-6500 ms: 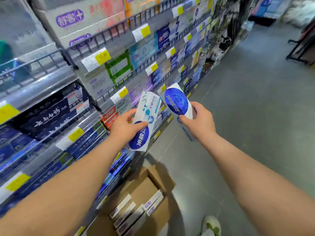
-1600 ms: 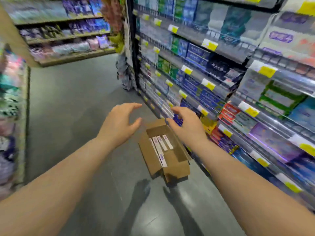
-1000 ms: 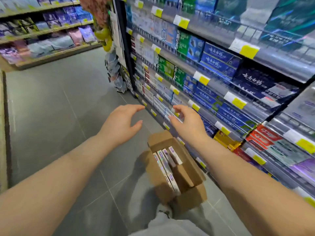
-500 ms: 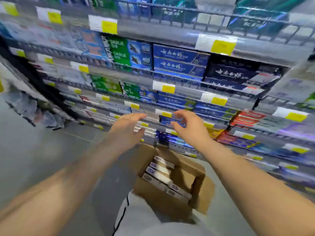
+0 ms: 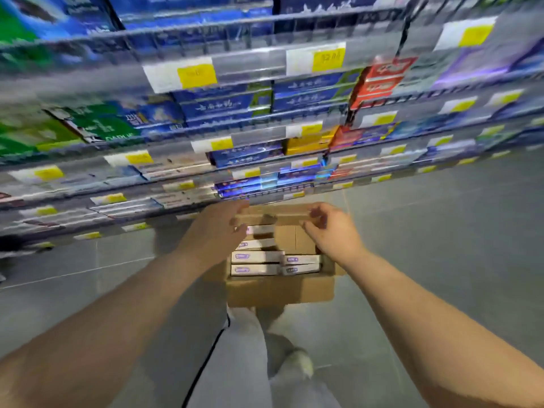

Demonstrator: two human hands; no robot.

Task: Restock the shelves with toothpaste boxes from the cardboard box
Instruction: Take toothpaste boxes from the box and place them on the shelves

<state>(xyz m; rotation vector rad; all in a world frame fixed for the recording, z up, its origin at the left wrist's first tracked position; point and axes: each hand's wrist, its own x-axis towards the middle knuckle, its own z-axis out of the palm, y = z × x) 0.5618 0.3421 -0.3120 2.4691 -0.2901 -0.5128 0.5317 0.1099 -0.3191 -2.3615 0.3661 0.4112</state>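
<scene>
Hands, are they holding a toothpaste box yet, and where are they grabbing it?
No, nothing is held. The left hand and right hand hover empty over the toothpaste boxes in the cardboard box.

Both bare forearms reach forward and down, drawing close together. The left hand (image 5: 216,231) is empty, its fingers (image 5: 231,209) nearly straight and relaxed. The right hand (image 5: 334,234) holds nothing, fingers loosely curled, palm facing the left.

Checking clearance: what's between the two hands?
Head view: the open cardboard box, its bare inner wall and toothpaste boxes showing between left hand and right hand.
</scene>
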